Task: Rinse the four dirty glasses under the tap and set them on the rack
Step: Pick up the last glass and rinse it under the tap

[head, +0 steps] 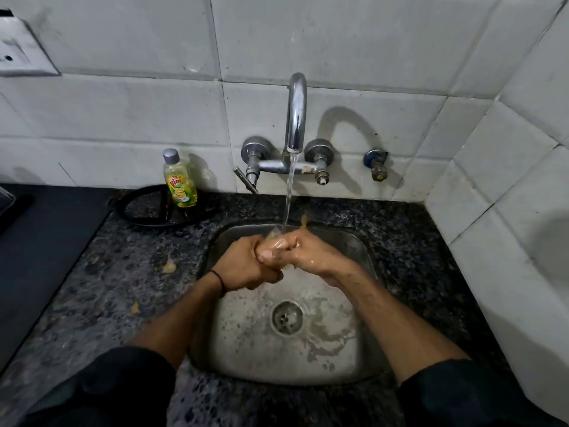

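Below the tap [296, 115], the left hand [246, 261] and right hand [311, 252] curled their grip round a glass [273, 233] (mostly hidden), holding it in the stream [289, 192] to rinse.

The square glazed wall tiles [338, 41] are white with grey grout lines and dark smudges. The curved metal tap [296, 118] is shiny chrome. The small wall valve [375, 163], right of centre, has a blue collar. The plastic dish-soap bottle [180, 180] is yellow-green, with a grey cap and a red, green and yellow label. The round ring stand [163, 222], left of centre, is black. The stone table [107, 272] is black speckled with grey. The steel sink [246, 349] is dull grey, blotched with whitish and brown stains. The clear drinking glass [275, 234] shows a yellowish tinge. The sleeves [107, 389] at the bottom are black.
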`<control>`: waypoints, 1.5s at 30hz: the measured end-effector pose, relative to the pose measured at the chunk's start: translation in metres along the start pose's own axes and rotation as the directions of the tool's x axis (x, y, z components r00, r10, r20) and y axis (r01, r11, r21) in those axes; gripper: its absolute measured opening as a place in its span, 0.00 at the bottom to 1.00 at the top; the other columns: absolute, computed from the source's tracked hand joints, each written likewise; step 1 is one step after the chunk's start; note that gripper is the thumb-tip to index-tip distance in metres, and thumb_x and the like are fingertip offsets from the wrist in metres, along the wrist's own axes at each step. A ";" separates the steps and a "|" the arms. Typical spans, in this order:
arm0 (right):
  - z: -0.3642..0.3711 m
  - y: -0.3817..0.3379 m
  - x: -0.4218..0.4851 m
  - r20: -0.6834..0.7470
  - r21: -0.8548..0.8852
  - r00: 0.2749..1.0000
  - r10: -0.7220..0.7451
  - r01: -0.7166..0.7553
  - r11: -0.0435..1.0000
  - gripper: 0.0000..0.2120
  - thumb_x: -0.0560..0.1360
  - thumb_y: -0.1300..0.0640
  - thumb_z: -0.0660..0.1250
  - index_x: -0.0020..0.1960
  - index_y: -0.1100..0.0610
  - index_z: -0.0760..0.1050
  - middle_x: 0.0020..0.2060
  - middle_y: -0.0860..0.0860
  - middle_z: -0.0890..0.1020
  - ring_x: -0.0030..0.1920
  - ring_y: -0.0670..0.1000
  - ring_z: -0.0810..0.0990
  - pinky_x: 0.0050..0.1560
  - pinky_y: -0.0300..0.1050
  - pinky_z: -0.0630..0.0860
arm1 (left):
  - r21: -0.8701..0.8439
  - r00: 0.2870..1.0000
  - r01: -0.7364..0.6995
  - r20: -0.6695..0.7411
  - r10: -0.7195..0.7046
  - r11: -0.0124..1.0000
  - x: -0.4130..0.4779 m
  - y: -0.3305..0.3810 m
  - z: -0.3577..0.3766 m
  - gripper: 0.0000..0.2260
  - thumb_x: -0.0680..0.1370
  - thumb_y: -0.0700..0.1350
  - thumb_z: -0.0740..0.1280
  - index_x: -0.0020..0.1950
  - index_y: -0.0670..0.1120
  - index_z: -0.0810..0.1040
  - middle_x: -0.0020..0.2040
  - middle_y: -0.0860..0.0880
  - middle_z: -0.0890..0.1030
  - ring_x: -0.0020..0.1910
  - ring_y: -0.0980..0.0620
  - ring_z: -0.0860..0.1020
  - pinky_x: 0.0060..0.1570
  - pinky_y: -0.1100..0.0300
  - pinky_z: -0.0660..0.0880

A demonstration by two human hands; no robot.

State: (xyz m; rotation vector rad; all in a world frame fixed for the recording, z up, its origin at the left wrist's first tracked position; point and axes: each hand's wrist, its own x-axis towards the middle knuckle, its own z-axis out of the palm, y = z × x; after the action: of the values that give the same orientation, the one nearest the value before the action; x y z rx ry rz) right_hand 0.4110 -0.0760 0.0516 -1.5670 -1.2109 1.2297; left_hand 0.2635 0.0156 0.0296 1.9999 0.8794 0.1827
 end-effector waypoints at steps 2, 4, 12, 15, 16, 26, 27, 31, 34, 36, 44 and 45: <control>0.007 -0.005 0.007 -0.159 0.099 0.965 0.209 -0.195 0.976 0.19 0.79 0.44 0.68 0.55 0.60 0.83 0.48 0.54 0.87 0.44 0.49 0.86 0.55 0.46 0.81 | 0.351 0.979 -0.010 -0.189 0.082 0.936 -0.003 0.010 0.013 0.25 0.63 0.54 0.75 0.58 0.53 0.76 0.47 0.52 0.84 0.42 0.48 0.82 0.40 0.56 0.77; 0.011 -0.008 0.011 -0.225 0.176 0.923 0.312 -0.276 0.945 0.20 0.80 0.43 0.66 0.56 0.60 0.82 0.48 0.54 0.86 0.38 0.50 0.86 0.50 0.45 0.83 | 0.406 0.963 -0.030 -0.233 0.135 0.914 -0.006 0.016 0.025 0.27 0.64 0.54 0.74 0.61 0.55 0.73 0.49 0.53 0.83 0.46 0.47 0.82 0.43 0.53 0.79; 0.004 0.005 -0.005 -0.095 0.030 0.994 0.045 -0.042 0.999 0.11 0.80 0.57 0.68 0.51 0.65 0.83 0.45 0.59 0.85 0.45 0.50 0.82 0.44 0.39 0.78 | -0.027 0.984 0.037 0.176 -0.032 0.999 0.007 0.002 -0.003 0.13 0.62 0.44 0.81 0.43 0.53 0.82 0.38 0.53 0.83 0.36 0.54 0.81 0.42 0.49 0.80; 0.018 0.004 0.010 -0.306 0.153 0.908 0.287 -0.251 0.956 0.18 0.80 0.47 0.66 0.53 0.62 0.82 0.45 0.54 0.86 0.43 0.50 0.85 0.45 0.42 0.80 | 0.405 0.995 0.047 -0.100 -0.007 0.913 0.002 0.014 0.013 0.25 0.62 0.54 0.78 0.58 0.52 0.77 0.46 0.50 0.83 0.43 0.46 0.82 0.42 0.53 0.78; 0.018 0.004 0.014 -0.323 0.181 0.894 0.311 -0.264 0.947 0.18 0.81 0.47 0.66 0.51 0.62 0.82 0.42 0.55 0.86 0.39 0.49 0.84 0.40 0.39 0.81 | 0.445 0.986 0.043 -0.162 0.032 0.895 0.000 0.014 0.020 0.28 0.62 0.55 0.77 0.60 0.53 0.76 0.48 0.51 0.83 0.45 0.46 0.82 0.42 0.54 0.77; 0.011 0.008 0.009 -0.447 0.601 0.840 0.308 0.028 0.799 0.12 0.79 0.56 0.68 0.39 0.60 0.82 0.28 0.54 0.81 0.26 0.49 0.79 0.33 0.40 0.76 | -0.627 0.987 -0.103 -0.159 0.003 0.772 -0.003 0.005 0.010 0.20 0.68 0.36 0.79 0.59 0.42 0.83 0.52 0.46 0.86 0.51 0.50 0.84 0.50 0.57 0.80; 0.015 0.010 0.013 -0.462 0.714 0.761 0.455 0.014 0.700 0.12 0.79 0.55 0.68 0.39 0.58 0.79 0.26 0.53 0.80 0.23 0.48 0.76 0.30 0.39 0.74 | -0.657 0.977 -0.147 -0.214 0.004 0.739 -0.002 0.008 0.015 0.19 0.68 0.36 0.78 0.57 0.41 0.83 0.52 0.43 0.86 0.51 0.47 0.83 0.53 0.52 0.80; 0.034 0.023 0.019 -0.236 0.941 0.614 0.754 -0.049 0.335 0.13 0.79 0.49 0.61 0.49 0.57 0.79 0.34 0.58 0.82 0.34 0.57 0.81 0.34 0.45 0.78 | -0.575 0.940 -0.310 -0.304 0.154 0.757 0.001 0.024 0.031 0.15 0.67 0.37 0.77 0.54 0.41 0.83 0.52 0.43 0.85 0.52 0.48 0.82 0.57 0.51 0.78; 0.046 0.023 0.012 -0.098 0.982 0.632 0.769 -0.064 0.178 0.16 0.79 0.48 0.60 0.45 0.58 0.80 0.29 0.57 0.83 0.27 0.55 0.82 0.28 0.42 0.79 | -0.518 0.945 -0.314 -0.253 0.209 0.795 0.010 0.039 0.033 0.10 0.71 0.36 0.76 0.51 0.39 0.83 0.47 0.44 0.85 0.47 0.51 0.82 0.52 0.58 0.80; 0.048 0.020 0.012 -0.094 0.983 0.622 0.777 -0.065 0.171 0.18 0.81 0.51 0.55 0.39 0.58 0.75 0.22 0.54 0.78 0.21 0.51 0.76 0.22 0.36 0.74 | -0.542 0.962 -0.251 -0.232 0.144 0.802 0.020 0.047 0.030 0.01 0.75 0.33 0.71 0.45 0.36 0.82 0.40 0.44 0.83 0.40 0.54 0.81 0.44 0.60 0.79; 0.061 0.018 0.004 -0.751 0.094 0.631 0.195 -0.191 0.977 0.31 0.81 0.32 0.48 0.64 0.51 0.78 0.62 0.51 0.80 0.61 0.55 0.78 0.60 0.50 0.75 | -0.920 0.852 0.208 0.005 -0.523 0.331 0.057 0.048 0.028 0.07 0.72 0.47 0.66 0.35 0.47 0.73 0.26 0.48 0.73 0.25 0.49 0.73 0.31 0.58 0.72; 0.058 0.021 0.003 -0.741 0.058 0.650 0.169 -0.189 0.980 0.34 0.78 0.27 0.48 0.60 0.51 0.80 0.57 0.50 0.83 0.56 0.54 0.81 0.57 0.52 0.78 | -0.914 0.873 0.198 0.001 -0.487 0.354 0.052 0.048 0.031 0.09 0.73 0.50 0.67 0.35 0.48 0.72 0.26 0.49 0.73 0.26 0.49 0.73 0.31 0.58 0.72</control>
State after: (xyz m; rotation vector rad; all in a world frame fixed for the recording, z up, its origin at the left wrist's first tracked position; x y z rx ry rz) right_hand 0.3593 -0.0767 0.0182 -1.9617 -0.5288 0.5385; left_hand 0.3402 0.0125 0.0396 0.7202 1.0521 0.5710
